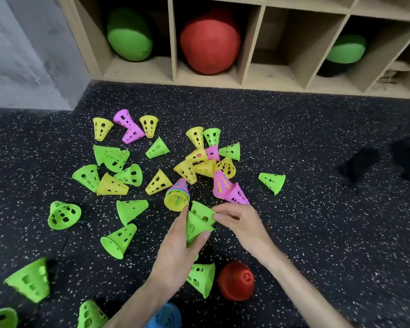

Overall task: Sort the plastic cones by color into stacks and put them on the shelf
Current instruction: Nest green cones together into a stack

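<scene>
Speckled black floor [317, 138] below a wooden shelf [251, 81] holds scattered cones, while near its front edge the left hand [178, 252] grips a green cone [194, 227] and the right hand [240, 221] pinches another green one [202, 211], apparently mid-stacking; nesting them squarely seems next.

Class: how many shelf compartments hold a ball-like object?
3: green one in the leftmost compartment, red one beside it, another green one further right. Upper shelves are out of view.

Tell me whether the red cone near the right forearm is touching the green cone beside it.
Apart. The head view shows a strip of dark floor between the red cone and the green cone on its left.
</scene>
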Demonstrator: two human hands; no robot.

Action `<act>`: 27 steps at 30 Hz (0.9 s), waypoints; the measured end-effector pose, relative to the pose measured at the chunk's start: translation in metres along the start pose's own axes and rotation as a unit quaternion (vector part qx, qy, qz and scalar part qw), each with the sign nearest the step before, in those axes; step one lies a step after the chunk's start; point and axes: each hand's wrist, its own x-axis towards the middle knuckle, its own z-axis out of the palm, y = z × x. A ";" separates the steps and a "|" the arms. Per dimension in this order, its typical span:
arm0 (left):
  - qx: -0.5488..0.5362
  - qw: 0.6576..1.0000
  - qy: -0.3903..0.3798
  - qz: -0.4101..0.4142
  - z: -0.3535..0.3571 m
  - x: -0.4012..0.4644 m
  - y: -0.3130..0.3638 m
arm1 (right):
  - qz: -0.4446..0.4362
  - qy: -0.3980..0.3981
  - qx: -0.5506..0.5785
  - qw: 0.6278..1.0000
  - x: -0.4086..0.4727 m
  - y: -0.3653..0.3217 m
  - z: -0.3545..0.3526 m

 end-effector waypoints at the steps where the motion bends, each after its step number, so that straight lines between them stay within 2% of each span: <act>1: 0.003 1.000 0.001 0.000 -0.002 0.000 -0.001 | 0.002 -0.009 0.000 1.000 -0.001 0.000 0.001; 9: 0.003 1.000 0.015 0.026 -0.014 0.011 0.002 | -0.011 -0.052 -0.035 0.998 -0.003 -0.001 0.010; 19: -0.016 0.999 -0.038 0.013 -0.020 0.020 -0.010 | 0.005 -0.004 -0.064 0.998 -0.006 0.006 0.005; 27: 0.037 0.997 -0.058 -0.036 -0.017 0.017 -0.040 | 0.033 0.023 -0.073 0.997 -0.011 0.011 -0.006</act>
